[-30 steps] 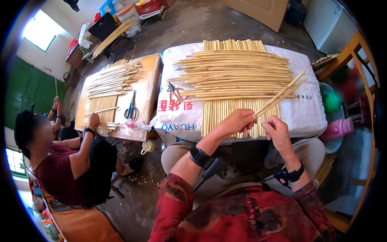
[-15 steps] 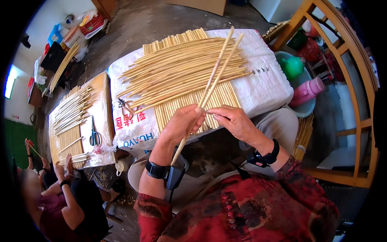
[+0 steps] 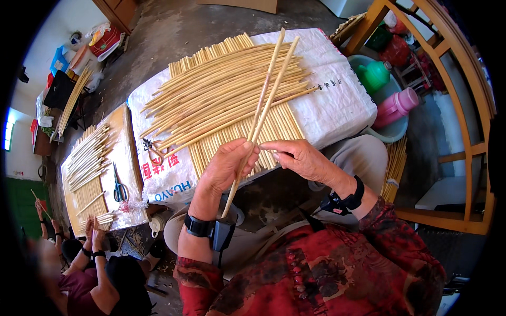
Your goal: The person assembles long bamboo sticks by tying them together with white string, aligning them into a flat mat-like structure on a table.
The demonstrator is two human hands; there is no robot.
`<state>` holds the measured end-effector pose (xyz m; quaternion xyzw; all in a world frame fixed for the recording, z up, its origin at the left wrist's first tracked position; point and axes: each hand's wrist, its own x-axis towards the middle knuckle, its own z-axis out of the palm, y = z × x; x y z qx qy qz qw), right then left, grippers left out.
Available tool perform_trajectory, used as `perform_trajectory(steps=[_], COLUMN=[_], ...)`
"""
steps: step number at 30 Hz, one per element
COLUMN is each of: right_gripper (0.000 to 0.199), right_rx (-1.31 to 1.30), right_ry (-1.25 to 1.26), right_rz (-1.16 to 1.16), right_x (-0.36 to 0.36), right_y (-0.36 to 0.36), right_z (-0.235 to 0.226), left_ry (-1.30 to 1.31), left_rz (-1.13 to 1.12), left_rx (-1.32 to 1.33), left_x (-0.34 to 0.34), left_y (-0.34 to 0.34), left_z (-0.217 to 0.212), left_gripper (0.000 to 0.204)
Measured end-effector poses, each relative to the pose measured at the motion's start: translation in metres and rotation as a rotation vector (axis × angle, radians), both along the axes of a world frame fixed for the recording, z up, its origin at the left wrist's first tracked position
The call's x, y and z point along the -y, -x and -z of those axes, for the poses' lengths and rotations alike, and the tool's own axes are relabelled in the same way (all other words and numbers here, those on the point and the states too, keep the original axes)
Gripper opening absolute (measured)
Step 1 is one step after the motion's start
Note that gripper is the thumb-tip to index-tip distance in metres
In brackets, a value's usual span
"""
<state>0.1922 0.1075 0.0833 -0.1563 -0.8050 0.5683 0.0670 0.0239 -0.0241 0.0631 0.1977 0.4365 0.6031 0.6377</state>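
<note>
My left hand is closed around a pair of long pale plant stalks. They cross at my fingers, fan slightly apart toward the far side, and their lower ends slant down past my wrist. Close by on the right, my right hand pinches with thumb and forefinger beside the crossing; what it grips is too small to make out. Beyond my hands lies a wide pile of similar stalks, resting across a row of stalks laid the other way on a white woven sack. Brown-handled scissors lie on the sack's left side.
To the left, a second low table bears more stalks and dark scissors; a co-worker sits there. At right are a basin with green and pink bottles, a wooden frame and a stalk bundle.
The whole view has shifted, so the table appears further left and higher. My hands keep the same hold, with my right fingertips slightly apart from the left. The co-worker's hands have come together.
</note>
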Motion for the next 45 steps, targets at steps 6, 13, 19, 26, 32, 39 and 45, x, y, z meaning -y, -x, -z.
perform_trajectory(steps=[6, 13, 19, 26, 32, 39, 45], right_gripper=[0.038, 0.038, 0.037, 0.029, 0.021, 0.02, 0.022], right_rx=[0.017, 0.075, 0.093, 0.036, 0.021, 0.015, -0.052], right_ry=[0.112, 0.185, 0.234, 0.224, 0.124, -0.004, -0.087], right_rz=[-0.021, -0.036, -0.037, 0.017, 0.068, 0.058, 0.044], right_x=[-0.006, -0.011, -0.011, -0.009, -0.001, 0.003, 0.005], right_y=[-0.001, -0.004, -0.004, -0.008, -0.012, -0.01, -0.012], right_z=[0.003, 0.003, 0.002, 0.009, 0.003, 0.001, 0.01], left_ry=[-0.001, 0.0, 0.0, 0.081, 0.113, 0.147, 0.186], left_rz=[0.006, 0.017, 0.026, 0.026, 0.024, 0.064, 0.078], left_rx=[0.0, 0.014, 0.003, -0.145, -0.168, -0.262, -0.256], left_x=[-0.003, -0.005, -0.005, -0.006, -0.004, -0.003, -0.001], left_y=[0.0, 0.0, 0.001, -0.003, -0.008, -0.01, -0.012], left_z=[0.002, 0.002, 0.004, -0.001, 0.002, 0.008, 0.005], left_gripper=[0.026, 0.026, 0.027, 0.025, 0.024, 0.024, 0.025])
